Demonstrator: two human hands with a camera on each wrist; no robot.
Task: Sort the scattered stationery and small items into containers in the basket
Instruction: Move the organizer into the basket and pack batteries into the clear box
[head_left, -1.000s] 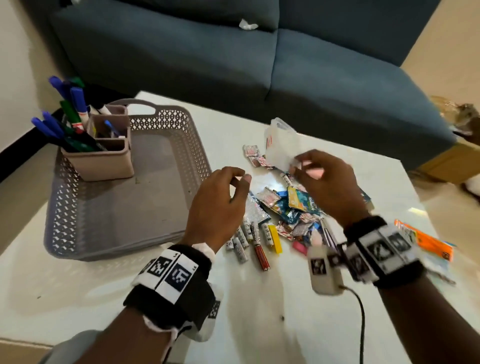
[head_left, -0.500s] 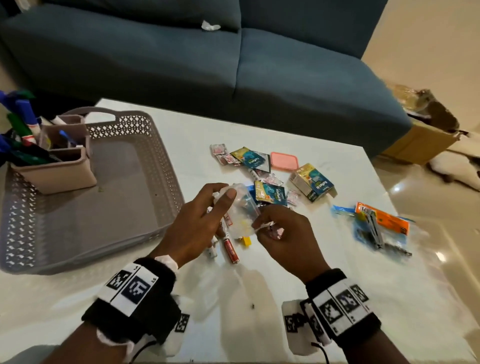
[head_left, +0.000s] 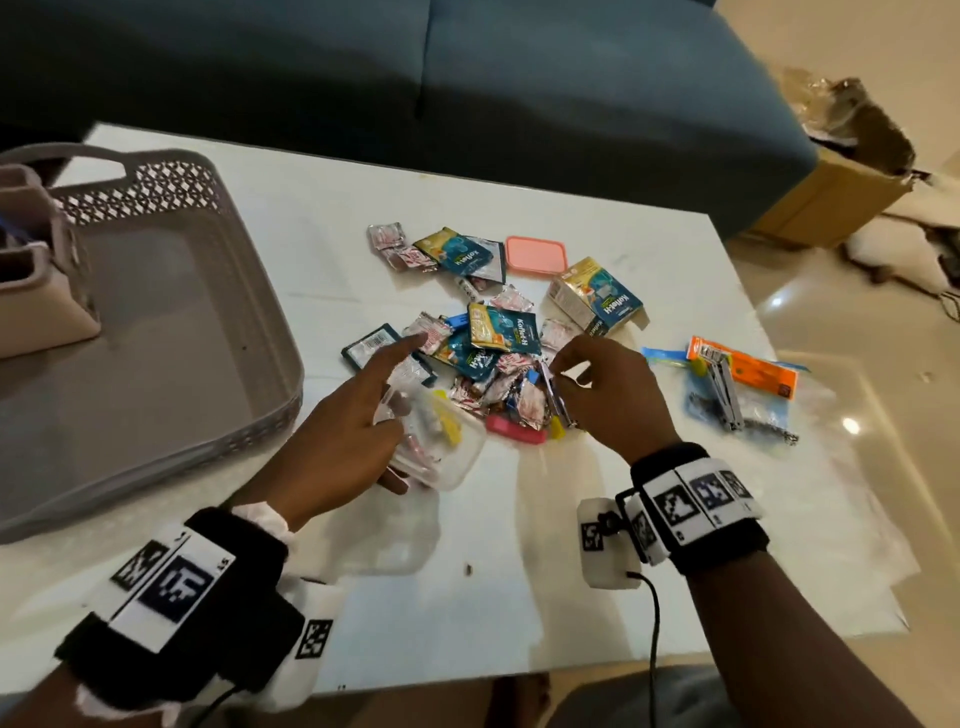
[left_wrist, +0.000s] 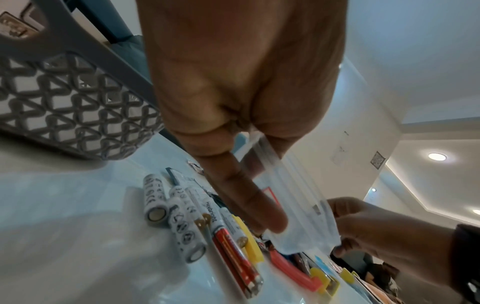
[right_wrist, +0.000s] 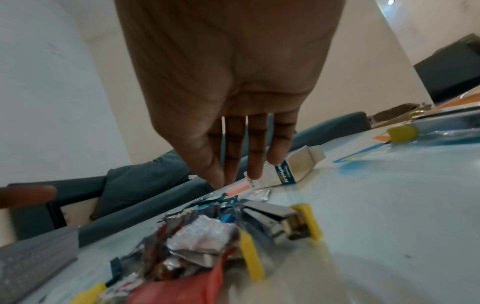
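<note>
My left hand (head_left: 400, 431) grips a clear plastic container (head_left: 447, 452) low over the white table (head_left: 519, 597), thumb under it and index finger stretched out. The left wrist view shows the clear container (left_wrist: 293, 207) held beside a row of batteries (left_wrist: 182, 216) lying on the table. My right hand (head_left: 563, 371) hovers over a pile of foil sachets (head_left: 493, 343). In the right wrist view its fingers (right_wrist: 254, 156) hang straight and hold nothing, above metal clippers (right_wrist: 272, 222) with yellow tabs. The grey basket (head_left: 249, 291) stands at the left.
A beige pen holder (head_left: 41, 291) sits in the basket's far left corner. A pink lid (head_left: 535, 254), a small carton (head_left: 597, 296) and a pink eraser (head_left: 514, 428) lie around the pile. A zip bag with clippers (head_left: 737, 384) lies at the right. A blue sofa stands behind.
Both hands held the clear container half a second ago. Now only my left hand holds it, lower and nearer the table, and my right hand has moved right over the sachets.
</note>
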